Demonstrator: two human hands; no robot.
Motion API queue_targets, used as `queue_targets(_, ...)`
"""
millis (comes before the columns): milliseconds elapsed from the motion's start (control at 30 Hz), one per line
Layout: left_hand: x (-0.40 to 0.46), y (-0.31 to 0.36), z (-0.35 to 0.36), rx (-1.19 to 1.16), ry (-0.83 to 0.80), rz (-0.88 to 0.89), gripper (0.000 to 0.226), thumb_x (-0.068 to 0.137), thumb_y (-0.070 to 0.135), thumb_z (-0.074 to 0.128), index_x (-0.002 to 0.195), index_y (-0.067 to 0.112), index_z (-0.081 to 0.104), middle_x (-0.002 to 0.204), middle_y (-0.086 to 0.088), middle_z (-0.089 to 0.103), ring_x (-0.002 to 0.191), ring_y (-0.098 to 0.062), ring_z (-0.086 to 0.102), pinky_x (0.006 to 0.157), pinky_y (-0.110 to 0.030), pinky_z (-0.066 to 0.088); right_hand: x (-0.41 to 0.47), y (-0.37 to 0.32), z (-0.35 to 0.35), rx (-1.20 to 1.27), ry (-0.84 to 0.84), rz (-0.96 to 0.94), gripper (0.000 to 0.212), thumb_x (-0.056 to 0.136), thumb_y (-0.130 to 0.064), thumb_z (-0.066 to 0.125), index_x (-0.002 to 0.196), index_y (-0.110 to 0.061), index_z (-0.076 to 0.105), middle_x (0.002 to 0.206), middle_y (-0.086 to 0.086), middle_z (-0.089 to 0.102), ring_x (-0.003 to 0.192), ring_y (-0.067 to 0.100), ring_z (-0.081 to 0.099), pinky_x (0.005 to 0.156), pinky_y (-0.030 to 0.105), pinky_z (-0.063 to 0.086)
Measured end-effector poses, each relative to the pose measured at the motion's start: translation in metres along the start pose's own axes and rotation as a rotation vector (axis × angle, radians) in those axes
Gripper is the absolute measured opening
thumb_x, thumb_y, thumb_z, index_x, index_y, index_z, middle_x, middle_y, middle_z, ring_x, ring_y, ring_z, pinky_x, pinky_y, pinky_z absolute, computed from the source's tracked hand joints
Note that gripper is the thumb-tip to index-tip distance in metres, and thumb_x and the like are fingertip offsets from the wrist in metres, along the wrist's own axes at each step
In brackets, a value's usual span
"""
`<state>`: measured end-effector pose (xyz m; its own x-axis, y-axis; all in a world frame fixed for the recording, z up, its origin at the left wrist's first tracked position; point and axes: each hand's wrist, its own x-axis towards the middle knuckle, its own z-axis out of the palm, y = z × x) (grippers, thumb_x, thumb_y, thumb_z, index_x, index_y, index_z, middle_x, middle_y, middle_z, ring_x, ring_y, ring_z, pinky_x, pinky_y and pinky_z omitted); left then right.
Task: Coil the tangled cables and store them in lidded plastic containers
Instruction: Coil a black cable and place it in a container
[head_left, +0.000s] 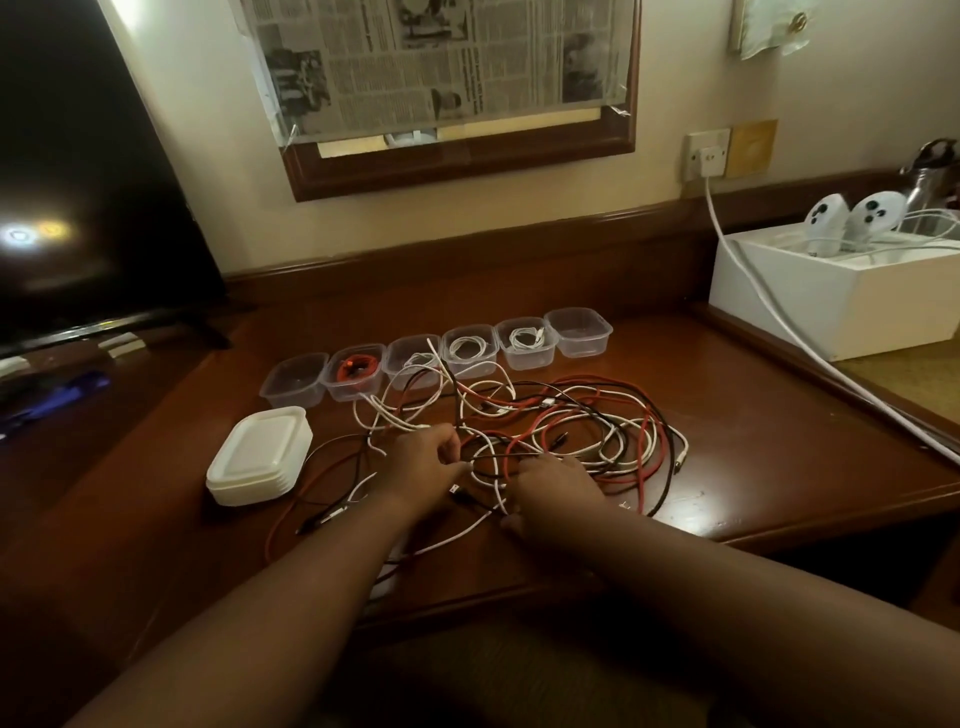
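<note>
While containers (436, 358) wait, both hands (423, 467) grip tangled cables (561, 421).

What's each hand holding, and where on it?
Left hand: grip pinches a white cable mid-length, in the tangle. Right hand: lies on the cables, fingers curled under; a hold cannot be told.

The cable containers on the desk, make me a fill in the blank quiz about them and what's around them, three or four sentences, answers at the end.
1. The row of clear containers holds ____ tubs in all.
2. The second tub from the left holds a coiled ____ cable.
3. The stack of lids lies to the ____ of the tangled cables.
4. Both the left hand and the right hand rest on the ____.

Answers: six; red; left; tangled cables
</note>
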<state>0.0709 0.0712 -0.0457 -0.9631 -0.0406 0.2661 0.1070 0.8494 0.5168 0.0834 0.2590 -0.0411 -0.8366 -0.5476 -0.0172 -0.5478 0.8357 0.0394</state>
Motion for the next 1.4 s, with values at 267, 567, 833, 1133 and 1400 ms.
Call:
queue_targets(267, -0.003, -0.006, 0.01, 0.0, -0.065, -0.009, 0.012, 0.084, 0.022, 0.074, 0.082, 0.029, 0.064, 0.092, 0.011, 0.06, 0.08, -0.003, 0.057, 0.065, -0.018, 0.042, -0.002, 0.016, -0.009, 0.59, -0.053, 0.16, 0.011, 0.093, -0.028, 0.067, 0.093, -0.017, 0.068, 0.099, 0.001, 0.066, 0.092, 0.016, 0.062, 0.074, 0.027, 0.051)
queue_targets(567, 0.0, 0.057, 0.016, -0.875, 0.168, -0.307, 0.018, 0.102, 0.019, 0.049, 0.093, 0.016, 0.064, 0.085, -0.008, 0.069, 0.068, -0.022, 0.063, 0.063, -0.033, 0.05, -0.015, 0.051, -0.06, 1.339, 0.141, 0.269, 0.011, 0.097, -0.022, 0.061, 0.09, -0.015, 0.067, 0.076, 0.002, 0.063, 0.067, 0.015, 0.055, 0.059, 0.026, 0.045)
queue_targets(833, -0.018, 0.128, 0.033, -0.707, -0.509, 0.02, 0.014, 0.092, 0.032, 0.061, 0.104, 0.025, 0.065, 0.104, -0.013, 0.071, 0.087, -0.014, 0.063, 0.07, -0.026, 0.046, -0.023, 0.066, -0.087, 2.286, 0.42, 0.232, 0.013, 0.104, -0.02, 0.043, 0.097, -0.017, 0.053, 0.071, 0.001, 0.055, 0.065, 0.014, 0.054, 0.064, 0.028, 0.047)
queue_targets(1133, 0.009, 0.128, 0.058, -0.367, -0.103, 0.112, 0.01, 0.093, 0.021, 0.066, 0.083, 0.02, 0.066, 0.077, -0.001, 0.064, 0.07, -0.015, 0.058, 0.068, -0.033, 0.048, -0.047, 0.12, -0.096, 1.682, 0.506, 0.382, 0.025, 0.099, -0.032, 0.056, 0.08, -0.02, 0.046, 0.063, -0.004, 0.039, 0.046, 0.008, 0.032, 0.041, 0.023, 0.027)
queue_targets(1400, 0.048, 0.122, 0.019, -0.126, 0.26, 0.346, 0.005, 0.088, 0.019, 0.068, 0.084, 0.016, 0.068, 0.082, 0.0, 0.059, 0.072, -0.013, 0.055, 0.065, -0.032, 0.048, -0.058, 0.126, -0.076, 0.695, -0.158, 0.277, 0.039, 0.078, -0.046, 0.079, 0.096, -0.013, 0.069, 0.087, 0.004, 0.069, 0.08, 0.016, 0.065, 0.067, 0.029, 0.05)
